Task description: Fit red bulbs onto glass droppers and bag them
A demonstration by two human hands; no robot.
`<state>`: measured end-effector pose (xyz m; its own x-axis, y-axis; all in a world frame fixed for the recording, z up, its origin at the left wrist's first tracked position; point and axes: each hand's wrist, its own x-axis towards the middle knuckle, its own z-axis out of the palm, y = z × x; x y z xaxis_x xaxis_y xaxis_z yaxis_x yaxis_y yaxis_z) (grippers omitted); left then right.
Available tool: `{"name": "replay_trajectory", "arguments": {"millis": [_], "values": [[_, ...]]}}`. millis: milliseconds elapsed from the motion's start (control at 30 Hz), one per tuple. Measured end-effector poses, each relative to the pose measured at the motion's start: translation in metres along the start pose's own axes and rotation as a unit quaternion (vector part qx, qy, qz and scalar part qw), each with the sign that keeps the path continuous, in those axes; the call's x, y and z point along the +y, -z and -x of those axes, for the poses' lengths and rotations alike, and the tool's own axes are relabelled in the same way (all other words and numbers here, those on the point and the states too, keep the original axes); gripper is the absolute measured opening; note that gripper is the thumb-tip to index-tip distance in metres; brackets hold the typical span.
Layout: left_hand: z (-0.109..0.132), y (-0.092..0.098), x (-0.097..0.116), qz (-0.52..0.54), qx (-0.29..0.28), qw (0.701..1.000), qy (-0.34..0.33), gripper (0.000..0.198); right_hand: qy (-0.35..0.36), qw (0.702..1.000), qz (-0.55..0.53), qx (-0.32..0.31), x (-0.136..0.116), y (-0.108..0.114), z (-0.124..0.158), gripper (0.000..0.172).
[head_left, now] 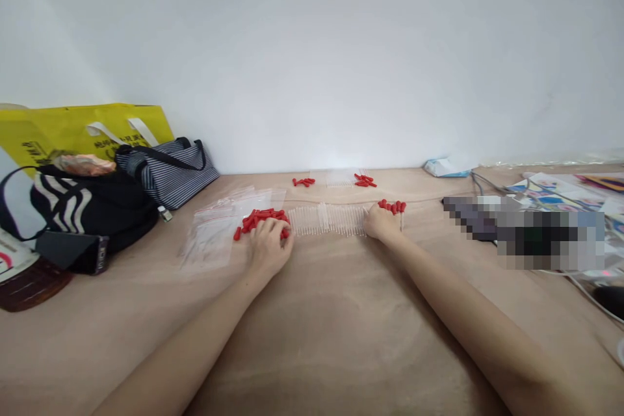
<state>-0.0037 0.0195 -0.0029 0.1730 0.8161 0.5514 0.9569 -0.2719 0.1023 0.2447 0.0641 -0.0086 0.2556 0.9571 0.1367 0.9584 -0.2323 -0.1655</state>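
Red caps point(263, 215) lie heaped at left under my loosely curled left hand point(272, 240), my right hand point(379, 223) sits nearly closed beside the clear tubes point(305, 220), I cannot tell what either grips, and a sideways brush from it could scatter their row.

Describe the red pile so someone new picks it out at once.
On the table, find the clear bags by the left hand. At their right side, partly hidden by that hand, lies the red pile, larger than any other red group.
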Motion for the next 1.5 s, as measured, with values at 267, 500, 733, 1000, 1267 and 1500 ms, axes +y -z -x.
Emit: {"name": "replay_trajectory", "arguments": {"millis": [267, 500, 733, 1000, 1267, 1500], "values": [[-0.028, 0.002, -0.027, -0.083, 0.002, 0.987, 0.138, 0.032, 0.234, 0.959, -0.092, 0.126, 0.013, -0.002, 0.032, 0.031], [-0.041, -0.005, -0.029, -0.067, -0.024, 0.985, 0.159, 0.025, 0.398, 0.892, -0.196, 0.090, 0.020, -0.021, 0.068, 0.034], [-0.037, 0.013, -0.009, 0.052, 0.017, 0.998, 0.032, 0.014, 0.383, 0.888, -0.242, 0.082, 0.017, -0.022, 0.067, 0.029], [0.015, -0.003, 0.028, 0.220, -0.125, 0.956, -0.151, 0.012, 0.370, 0.887, -0.267, 0.069, 0.017, -0.022, 0.067, 0.020], [0.014, -0.009, 0.021, 0.239, -0.099, 0.952, -0.163, 0.017, 0.371, 0.895, -0.241, 0.062, 0.017, -0.020, 0.069, 0.020], [0.016, -0.010, 0.029, 0.247, -0.126, 0.949, -0.149, 0.020, 0.389, 0.900, -0.177, 0.081, 0.017, -0.011, 0.073, 0.020]]}}
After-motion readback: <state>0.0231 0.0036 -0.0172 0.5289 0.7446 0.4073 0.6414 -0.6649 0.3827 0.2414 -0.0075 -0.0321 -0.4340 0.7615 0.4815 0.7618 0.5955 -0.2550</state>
